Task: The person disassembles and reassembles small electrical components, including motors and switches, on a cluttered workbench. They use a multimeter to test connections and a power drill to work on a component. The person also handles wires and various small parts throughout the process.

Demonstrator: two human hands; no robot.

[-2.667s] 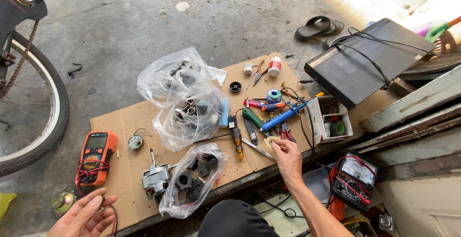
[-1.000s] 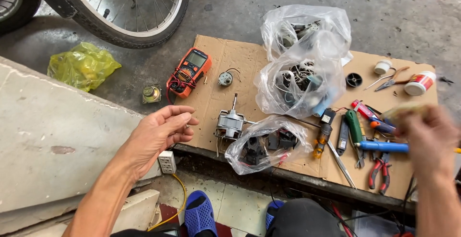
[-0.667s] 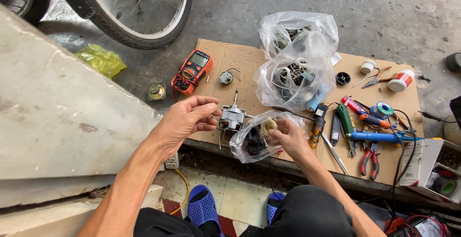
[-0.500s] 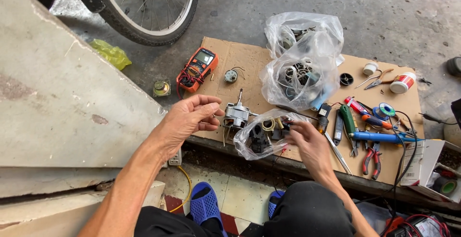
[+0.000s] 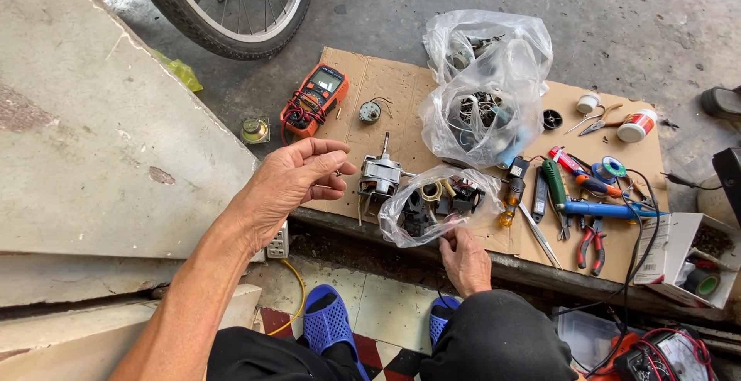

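Observation:
My left hand (image 5: 297,184) hovers palm-up over the front left of a cardboard sheet (image 5: 390,84), fingers loosely curled. A tiny dark speck shows at its fingertips; whether it holds anything is unclear. Just right of it lies a small electric motor (image 5: 380,174) with its shaft pointing away. My right hand (image 5: 465,257) is at the cardboard's front edge, fingers closed on the lower edge of a small clear plastic bag (image 5: 436,203) of dark parts.
Two larger clear bags (image 5: 482,88) of parts sit at the back. An orange multimeter (image 5: 316,97) lies at the left; screwdrivers and pliers (image 5: 590,243) lie to the right. A bicycle wheel (image 5: 239,3) stands behind, a concrete slab (image 5: 93,134) at the left, a white box (image 5: 687,261) at the right.
The view has swung left and settled. My right hand came from the tools at the right to the small bag and slid down to its lower edge. My left hand stayed raised.

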